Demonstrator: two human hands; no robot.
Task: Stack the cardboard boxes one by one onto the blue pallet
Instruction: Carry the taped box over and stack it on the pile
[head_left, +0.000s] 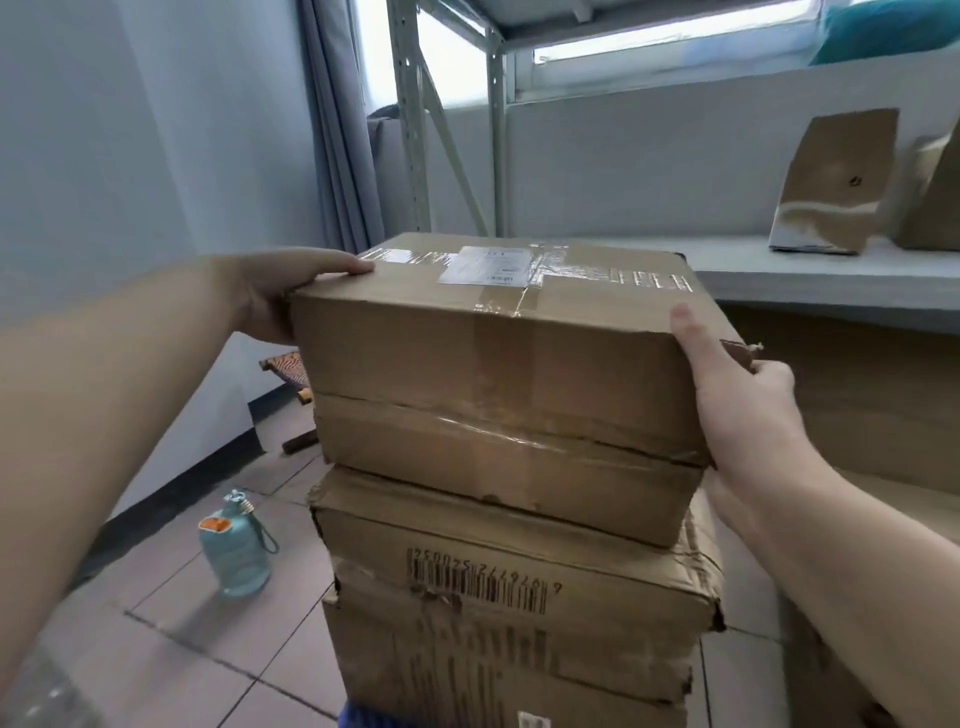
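- Three or more brown cardboard boxes form one column in front of the person; a sliver of blue pallet shows at its foot, bottom edge of frame, mostly hidden.
- Grey metal shelving rack stands behind the column, well apart; two loose brown cardboard pieces lean on its lower shelf at right.
- Top brown taped cardboard box with white shipping label is the one in hand. It looks like it sits on a flatter box beneath, edges close to flush; whether its weight is fully down, cannot tell.
- Crushed brown box with printed barcode lower in the column has torn, dented corners, so I judge the base a bit soft and likely to lean.
- Left hand pressed flat on the box's left end, thumb over the top edge; holding the box.
- Right hand clamps the right near corner, thumb up the front face, fingers wrapped behind; holding the box too.
- Step in hand, as judged: seating the top box on the stack.
- To do it well: square all four edges with the box below, push down evenly and release only when it sits without rocking.
- Slide fingers out sideways, not upward, so the box is not dragged off line.
- Risk: an overhang to the right would load the crushed corner.
- Teal plastic water jug with orange label stands on the tiled floor left of the stack, apart; keep feet clear of it.
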